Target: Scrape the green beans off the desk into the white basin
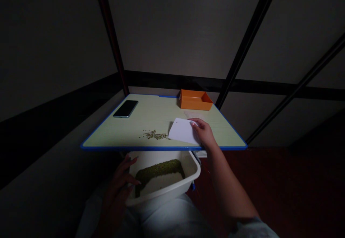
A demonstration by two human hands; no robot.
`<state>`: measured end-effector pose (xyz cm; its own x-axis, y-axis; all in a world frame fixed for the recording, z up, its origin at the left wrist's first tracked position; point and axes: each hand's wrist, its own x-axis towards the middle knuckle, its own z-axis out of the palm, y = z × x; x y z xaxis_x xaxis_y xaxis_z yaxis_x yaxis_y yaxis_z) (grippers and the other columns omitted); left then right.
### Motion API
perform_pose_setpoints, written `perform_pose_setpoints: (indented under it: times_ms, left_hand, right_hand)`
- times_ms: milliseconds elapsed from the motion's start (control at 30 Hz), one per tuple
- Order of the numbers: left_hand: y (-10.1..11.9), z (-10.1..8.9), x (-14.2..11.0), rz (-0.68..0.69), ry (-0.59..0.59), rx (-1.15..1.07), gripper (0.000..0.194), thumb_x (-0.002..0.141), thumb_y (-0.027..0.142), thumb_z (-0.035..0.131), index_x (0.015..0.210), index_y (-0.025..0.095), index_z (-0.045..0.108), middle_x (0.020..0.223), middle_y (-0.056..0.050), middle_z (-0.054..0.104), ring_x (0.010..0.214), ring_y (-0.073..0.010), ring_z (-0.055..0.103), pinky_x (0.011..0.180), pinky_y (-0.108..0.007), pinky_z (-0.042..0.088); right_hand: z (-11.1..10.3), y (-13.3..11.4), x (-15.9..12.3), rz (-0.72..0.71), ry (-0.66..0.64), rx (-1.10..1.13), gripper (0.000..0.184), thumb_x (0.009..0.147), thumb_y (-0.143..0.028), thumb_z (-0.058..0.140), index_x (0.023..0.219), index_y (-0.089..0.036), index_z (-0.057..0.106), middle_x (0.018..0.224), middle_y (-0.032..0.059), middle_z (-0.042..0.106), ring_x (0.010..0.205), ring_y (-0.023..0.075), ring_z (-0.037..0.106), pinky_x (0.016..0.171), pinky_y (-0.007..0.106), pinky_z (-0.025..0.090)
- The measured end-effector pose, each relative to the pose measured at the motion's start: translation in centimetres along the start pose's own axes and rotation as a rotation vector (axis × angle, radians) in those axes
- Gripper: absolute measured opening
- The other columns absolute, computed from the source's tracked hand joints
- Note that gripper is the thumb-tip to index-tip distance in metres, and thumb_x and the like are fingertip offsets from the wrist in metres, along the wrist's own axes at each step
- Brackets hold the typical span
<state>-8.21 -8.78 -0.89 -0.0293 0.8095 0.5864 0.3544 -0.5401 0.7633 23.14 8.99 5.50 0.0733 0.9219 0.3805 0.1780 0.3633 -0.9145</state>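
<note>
My right hand pinches a thin white plastic scraper, thumb on top. The scraper has a small hole near one corner and is tilted over the tabletop. By its left edge lies a scatter of small green-brown beans or grains, too small to name surely. Below the front edge, a white plastic basin rests at my lap with a heap of similar green grains inside. My left hand grips the basin's left rim, fingers reaching over the inside; it is in shadow.
The pale folding table has a blue edge. A phone lies at its left, and an orange open box stands at the back right. Behind the table rises a panelled wall. Under the table's front edge, the basin's far side is hidden.
</note>
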Motion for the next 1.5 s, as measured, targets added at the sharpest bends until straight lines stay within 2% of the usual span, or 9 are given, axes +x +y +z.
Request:
perform_pose_setpoints:
  times_ms: [200,667,933,1100,1500]
  left_hand:
    - [-0.42,-0.26,-0.08,0.014,-0.055,0.010,0.016,0.090,0.029,0.051,0.085,0.027,0.066,0.146,0.000,0.053,0.148,-0.0264,0.028,0.123,-0.049,0.021]
    - [-0.28,-0.46,-0.15,-0.024,-0.037,0.022,0.018,0.088,0.033,0.053,0.080,0.025,0.066,0.143,-0.004,0.056,0.148,-0.0312,0.029,0.121,-0.055,0.023]
    - [0.16,-0.10,0.05,-0.001,0.003,0.001,0.015,0.088,0.030,0.054,0.080,0.026,0.067,0.141,-0.001,0.058,0.146,-0.0290,0.033,0.121,-0.051,0.025]
    - [-0.33,-0.52,-0.14,0.011,-0.057,0.025,0.016,0.090,0.027,0.051,0.085,0.027,0.066,0.147,0.001,0.053,0.149,-0.0269,0.027,0.122,-0.050,0.022]
    - [0.04,-0.26,-0.01,0.000,-0.032,0.005,0.016,0.089,0.028,0.052,0.084,0.026,0.067,0.144,-0.002,0.055,0.148,-0.0288,0.029,0.122,-0.053,0.022]
  right_hand:
    - [0.00,-0.21,-0.11,-0.014,-0.007,0.015,0.027,0.073,-0.038,0.064,0.091,-0.020,0.074,0.095,0.0058,0.075,0.091,0.0245,0.064,0.086,0.037,0.046]
    - [-0.79,-0.08,-0.68,0.019,0.050,-0.016,0.030,0.074,-0.040,0.061,0.092,-0.020,0.073,0.096,0.0058,0.075,0.089,0.0238,0.064,0.083,0.035,0.046]
    - [-0.70,-0.21,-0.69,0.010,0.031,-0.026,0.029,0.073,-0.041,0.062,0.090,-0.020,0.074,0.092,0.0053,0.075,0.087,0.0237,0.064,0.082,0.035,0.047]
    - [-0.74,-0.04,-0.62,-0.006,0.010,-0.006,0.027,0.073,-0.040,0.064,0.088,-0.020,0.075,0.093,0.0059,0.075,0.090,0.0238,0.064,0.088,0.037,0.046]
    - [-0.62,-0.36,-0.65,-0.015,-0.044,0.004,0.026,0.075,-0.041,0.065,0.089,-0.021,0.075,0.096,0.0060,0.076,0.094,0.0244,0.066,0.090,0.038,0.046]
